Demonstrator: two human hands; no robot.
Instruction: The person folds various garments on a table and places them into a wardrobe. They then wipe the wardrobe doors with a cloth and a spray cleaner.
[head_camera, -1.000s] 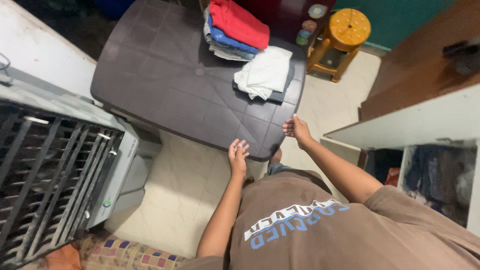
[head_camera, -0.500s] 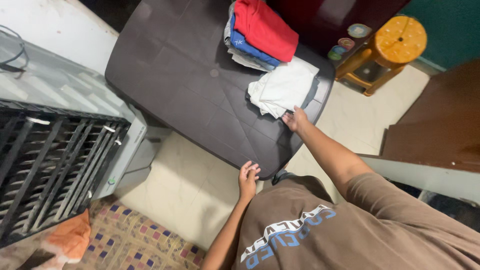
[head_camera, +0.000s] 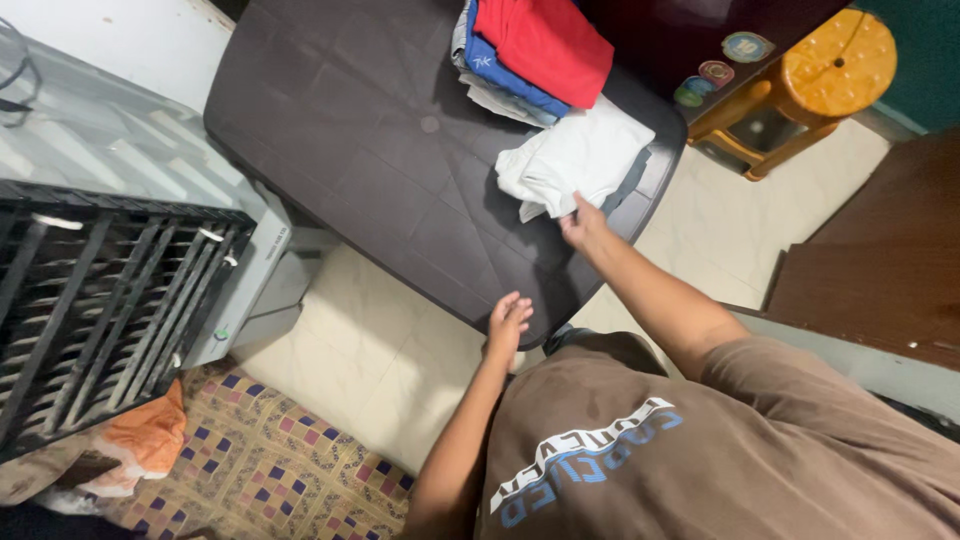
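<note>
The right hand reaches to the near edge of the white folded cloth on the dark surface; its fingers seem to pinch the cloth, though the grip is partly hidden. The left hand rests, fingers released, on the surface's near edge. The clothes pile is cut off above.

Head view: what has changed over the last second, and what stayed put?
The right hand left the table edge and reached forward to the white garment, now touching its near edge. The left hand stays resting at the table's near edge. The stack of folded clothes has not moved.
</note>
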